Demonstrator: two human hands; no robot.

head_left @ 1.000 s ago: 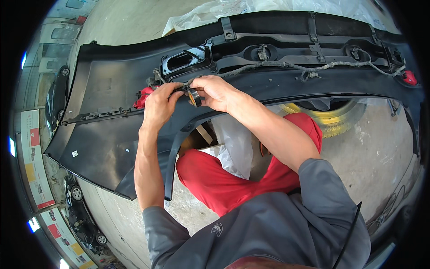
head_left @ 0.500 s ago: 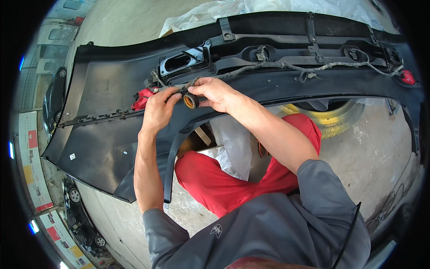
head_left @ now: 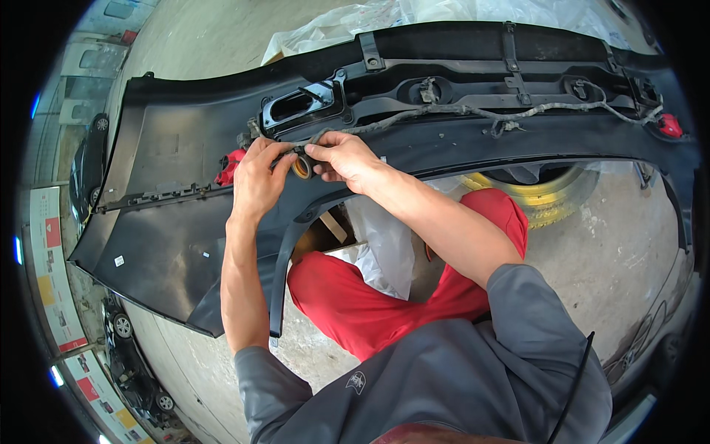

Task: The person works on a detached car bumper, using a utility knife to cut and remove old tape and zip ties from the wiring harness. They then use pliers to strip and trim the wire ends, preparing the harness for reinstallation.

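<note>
Both hands work at the left portion of a wiring harness [head_left: 429, 110], which lies along a large black molded panel [head_left: 170, 274]. The left hand [head_left: 255, 174] approaches from the left, its thumb and forefinger pinching the harness. The right hand [head_left: 347, 160] approaches from the opposite side; its thumb and forefinger are drawn close together at the same spot, but whether they close on the harness or on tape cannot be told.

A tape roll [head_left: 302, 169] — dark outside, yellow-orange within — is located between the two hands, directly below the pinch point and on the person's side of the harness. Its ring faces the person, tilted. The roll sits just beside the curled fingers of the right hand; the left thumb is also near. The hidden contact points do not show which hand supports it.

The governing relation is as follows: the long axis of the harness runs from left to right, one hand on each side of the roll, with the roll offset toward the person. From the right hand, the harness continues along the panel to a red part [head_left: 670, 126] at the far right. A second red component [head_left: 231, 169] lies just beside the left hand; a black bracket [head_left: 334, 98] is mounted beyond both hands.
</note>
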